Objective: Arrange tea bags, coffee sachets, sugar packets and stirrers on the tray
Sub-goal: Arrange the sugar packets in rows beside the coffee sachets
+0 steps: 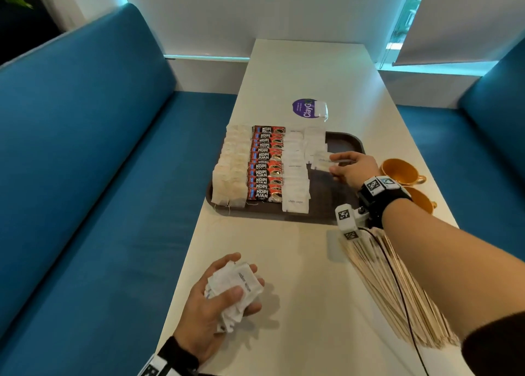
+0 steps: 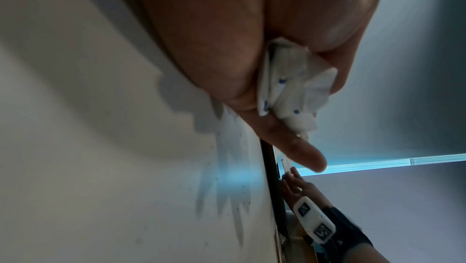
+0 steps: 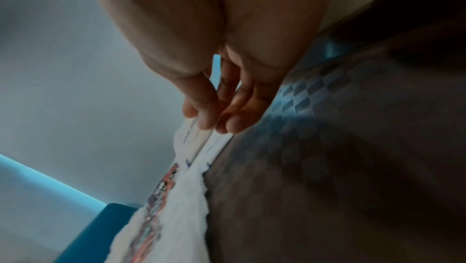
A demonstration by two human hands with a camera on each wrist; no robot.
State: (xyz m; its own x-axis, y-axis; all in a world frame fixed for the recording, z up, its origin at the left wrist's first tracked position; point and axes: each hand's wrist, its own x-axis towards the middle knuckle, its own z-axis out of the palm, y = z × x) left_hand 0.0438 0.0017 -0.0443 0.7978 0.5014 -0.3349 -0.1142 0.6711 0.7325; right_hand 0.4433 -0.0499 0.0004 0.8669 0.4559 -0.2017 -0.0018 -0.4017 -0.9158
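Note:
A dark brown tray (image 1: 345, 142) on the white table carries a column of tea bags (image 1: 231, 171), a column of red coffee sachets (image 1: 265, 165) and two columns of white sugar packets (image 1: 295, 173). My right hand (image 1: 345, 165) reaches over the tray and pinches one sugar packet (image 1: 322, 161) at the near end of the second sugar column; in the right wrist view its fingertips (image 3: 209, 120) lie on that packet (image 3: 191, 137). My left hand (image 1: 227, 293) grips a bunch of sugar packets (image 1: 237, 284) above the table's near part, also seen as the bunch (image 2: 290, 92) in the left wrist view.
A fan of wooden stirrers (image 1: 397, 299) lies on the table under my right forearm. Two orange cups (image 1: 397, 171) stand right of the tray. A purple round sticker (image 1: 302, 107) and a small clear item sit beyond it. Blue benches flank the table.

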